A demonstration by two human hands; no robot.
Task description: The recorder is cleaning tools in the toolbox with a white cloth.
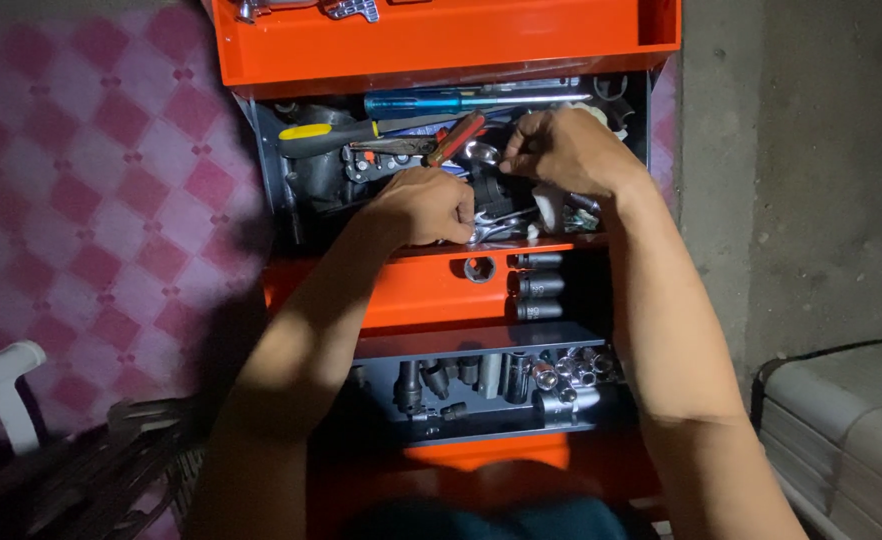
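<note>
From the head camera I look straight down into an orange metal cantilever toolbox (431,290), its tiers fanned open toward me. Both of my hands are in the deep middle compartment, among loose tools.

My left hand (423,205) is curled into a loose fist at the near edge of that compartment, knuckles up, and seems closed on something small and dark; I cannot tell what, because the fingers hide it. Bright steel wrenches (496,228) lie just beside its fingertips, to the right.

My right hand (561,150) sits a little farther in and to the right, fingers pinched together over a dark, blocky part (491,190) that lies between the two hands. The pinch looks closed, but whether it actually has that part or only touches it I cannot make out.

That dark part is the thing both hands converge on: it lies right of the left fist and below-left of the right fingertips, touching or nearly touching each. Its long axis is unclear in the shadow.

Behind the hands, a yellow-handled screwdriver (326,133) and a blue-handled screwdriver (416,102) lie crosswise, handles left. A red-handled tool (456,138) slants toward the right hand.

Nearer me, the lower grey tray holds steel sockets (551,375). The compartment floor under both palms is hidden, and the lighting is dim and harsh.
</note>
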